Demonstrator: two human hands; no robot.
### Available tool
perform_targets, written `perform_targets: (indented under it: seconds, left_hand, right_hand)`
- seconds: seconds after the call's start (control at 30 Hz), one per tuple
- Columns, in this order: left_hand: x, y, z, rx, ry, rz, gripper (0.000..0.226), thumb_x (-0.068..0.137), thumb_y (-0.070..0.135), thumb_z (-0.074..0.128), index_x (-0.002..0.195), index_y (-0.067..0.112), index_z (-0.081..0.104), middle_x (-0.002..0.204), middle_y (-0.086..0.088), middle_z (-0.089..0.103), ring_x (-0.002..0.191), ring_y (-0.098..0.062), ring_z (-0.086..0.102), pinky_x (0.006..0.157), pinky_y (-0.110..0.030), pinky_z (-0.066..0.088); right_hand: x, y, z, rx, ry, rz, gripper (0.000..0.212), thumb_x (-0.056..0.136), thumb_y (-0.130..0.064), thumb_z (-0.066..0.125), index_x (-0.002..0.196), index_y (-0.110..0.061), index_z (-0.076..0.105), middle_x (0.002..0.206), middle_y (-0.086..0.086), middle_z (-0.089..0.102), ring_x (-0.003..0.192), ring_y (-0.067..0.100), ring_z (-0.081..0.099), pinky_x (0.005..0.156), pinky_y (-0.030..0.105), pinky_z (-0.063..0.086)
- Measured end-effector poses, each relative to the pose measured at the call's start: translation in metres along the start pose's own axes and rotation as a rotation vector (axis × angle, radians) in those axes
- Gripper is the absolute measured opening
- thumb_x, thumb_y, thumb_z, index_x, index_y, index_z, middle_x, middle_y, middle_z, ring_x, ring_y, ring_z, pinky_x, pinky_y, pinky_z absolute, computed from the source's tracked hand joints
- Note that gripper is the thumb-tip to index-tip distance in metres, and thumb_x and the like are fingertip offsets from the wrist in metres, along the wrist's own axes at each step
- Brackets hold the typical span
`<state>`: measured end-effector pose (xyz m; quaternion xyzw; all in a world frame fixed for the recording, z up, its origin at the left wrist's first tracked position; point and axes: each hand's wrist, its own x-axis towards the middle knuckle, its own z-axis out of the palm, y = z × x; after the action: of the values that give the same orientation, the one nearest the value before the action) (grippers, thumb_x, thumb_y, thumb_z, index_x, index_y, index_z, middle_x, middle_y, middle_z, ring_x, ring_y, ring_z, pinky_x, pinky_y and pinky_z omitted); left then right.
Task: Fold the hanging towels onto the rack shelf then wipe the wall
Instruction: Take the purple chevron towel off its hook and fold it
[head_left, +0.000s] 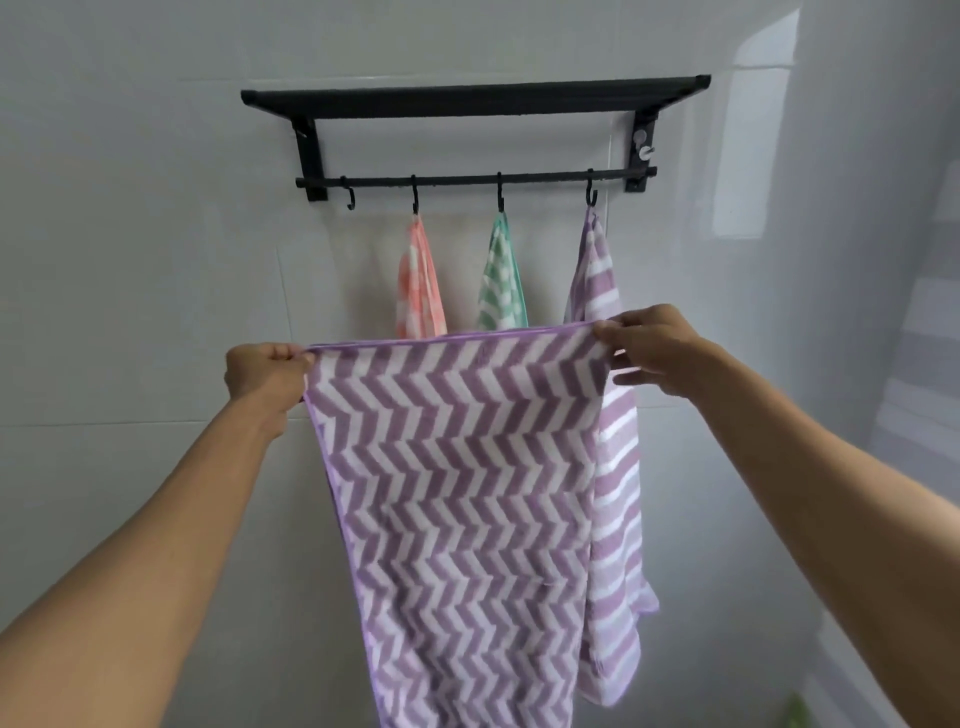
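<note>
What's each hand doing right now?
Left hand: pinches the top left corner of the purple chevron towel.
Right hand: pinches its top right corner.

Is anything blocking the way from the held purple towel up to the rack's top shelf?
Nothing visible does. Left hand and right hand hold the purple towel spread in front of the hanging towels, below the hook bar. The shelf shows nothing on it from below.

Soft, fluffy cloth towel (457, 467) with woven zigzags — matt black metal rack (475, 101) — glossy, smooth tiled wall (130, 234).
</note>
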<state>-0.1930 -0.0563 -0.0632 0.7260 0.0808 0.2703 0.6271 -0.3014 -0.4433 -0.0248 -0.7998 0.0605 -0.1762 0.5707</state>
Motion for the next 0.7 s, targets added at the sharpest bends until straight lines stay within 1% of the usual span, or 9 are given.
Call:
perform_targets:
  seconds: [0.23, 0.33, 0.4, 0.43, 0.47, 0.53, 0.6, 0.63, 0.7]
  left_hand:
    - [-0.017, -0.026, 0.006, -0.003, -0.1, -0.124, 0.015, 0.086, 0.004, 0.071, 0.075, 0.014, 0.068, 0.093, -0.015, 0.073, 0.079, -0.027, 0.068, 0.084, -0.042, 0.06]
    - [-0.009, -0.013, 0.007, -0.087, -0.083, -0.116, 0.008, 0.084, 0.0, 0.07, 0.084, 0.008, 0.069, 0.083, -0.012, 0.069, 0.08, -0.025, 0.065, 0.064, -0.029, 0.059]
    - [0.003, 0.014, 0.006, -0.271, -0.097, -0.077, 0.019, 0.082, 0.003, 0.074, 0.1, 0.007, 0.067, 0.09, -0.013, 0.069, 0.082, -0.024, 0.064, 0.054, -0.025, 0.055]
    - [0.007, 0.023, 0.006, -0.355, -0.151, -0.06, 0.031, 0.083, 0.008, 0.075, 0.112, 0.009, 0.064, 0.097, -0.013, 0.069, 0.082, -0.024, 0.065, 0.057, -0.027, 0.056]
    - [0.001, 0.026, 0.007, -0.379, -0.239, -0.043, 0.033, 0.086, 0.013, 0.074, 0.116, 0.013, 0.062, 0.1, -0.012, 0.069, 0.08, -0.023, 0.067, 0.059, -0.028, 0.057]
    - [-0.025, -0.003, 0.012, -0.267, -0.426, -0.085, 0.013, 0.093, 0.021, 0.068, 0.105, 0.015, 0.066, 0.102, -0.013, 0.072, 0.074, -0.022, 0.07, 0.062, -0.032, 0.06]
    - [-0.053, -0.056, 0.016, -0.144, -0.463, -0.234, 0.025, 0.093, 0.03, 0.069, 0.1, 0.005, 0.07, 0.106, -0.022, 0.073, 0.076, -0.028, 0.071, 0.075, -0.046, 0.06]
    - [-0.062, -0.076, 0.015, -0.108, -0.448, -0.3, 0.033, 0.092, 0.033, 0.071, 0.098, 0.001, 0.07, 0.105, -0.025, 0.073, 0.079, -0.031, 0.071, 0.079, -0.051, 0.059]
    - [-0.068, -0.097, 0.01, -0.04, -0.433, -0.379, 0.036, 0.091, 0.035, 0.072, 0.09, -0.001, 0.069, 0.101, -0.025, 0.074, 0.081, -0.032, 0.071, 0.08, -0.049, 0.059]
  right_hand:
    - [-0.004, 0.028, 0.009, -0.034, 0.005, 0.063, 0.016, 0.1, -0.02, 0.062, 0.093, -0.01, 0.071, 0.083, 0.006, 0.068, 0.067, 0.021, 0.063, 0.07, 0.036, 0.055]
    - [0.002, 0.016, 0.011, -0.017, 0.028, 0.05, 0.014, 0.098, -0.019, 0.065, 0.097, -0.006, 0.071, 0.086, 0.009, 0.07, 0.067, 0.022, 0.065, 0.068, 0.034, 0.057]
    - [0.015, -0.01, 0.006, 0.114, 0.107, -0.017, 0.015, 0.096, -0.022, 0.068, 0.098, -0.007, 0.071, 0.093, 0.011, 0.071, 0.071, 0.023, 0.067, 0.067, 0.034, 0.058]
    - [0.019, -0.022, 0.003, 0.205, 0.117, -0.051, 0.019, 0.093, -0.026, 0.071, 0.102, -0.009, 0.071, 0.097, 0.009, 0.071, 0.076, 0.022, 0.069, 0.069, 0.036, 0.059]
    - [0.02, -0.027, 0.0, 0.289, 0.081, -0.072, 0.03, 0.089, -0.033, 0.076, 0.11, -0.013, 0.07, 0.103, 0.006, 0.072, 0.083, 0.023, 0.071, 0.073, 0.039, 0.061]
    - [0.014, -0.007, 0.005, 0.227, -0.083, 0.024, 0.059, 0.074, -0.042, 0.087, 0.123, -0.018, 0.065, 0.113, 0.004, 0.073, 0.099, 0.026, 0.071, 0.084, 0.047, 0.059]
    - [-0.003, 0.05, 0.019, 0.104, -0.186, 0.213, 0.075, 0.065, -0.043, 0.088, 0.125, -0.006, 0.064, 0.114, 0.011, 0.072, 0.1, 0.031, 0.07, 0.081, 0.043, 0.059]
    - [-0.012, 0.076, 0.025, 0.092, -0.188, 0.274, 0.07, 0.07, -0.04, 0.085, 0.123, 0.0, 0.064, 0.112, 0.014, 0.072, 0.095, 0.031, 0.071, 0.074, 0.039, 0.059]
    - [-0.025, 0.108, 0.03, 0.098, -0.147, 0.352, 0.051, 0.086, -0.036, 0.077, 0.115, 0.004, 0.064, 0.11, 0.017, 0.072, 0.085, 0.028, 0.071, 0.065, 0.035, 0.058]
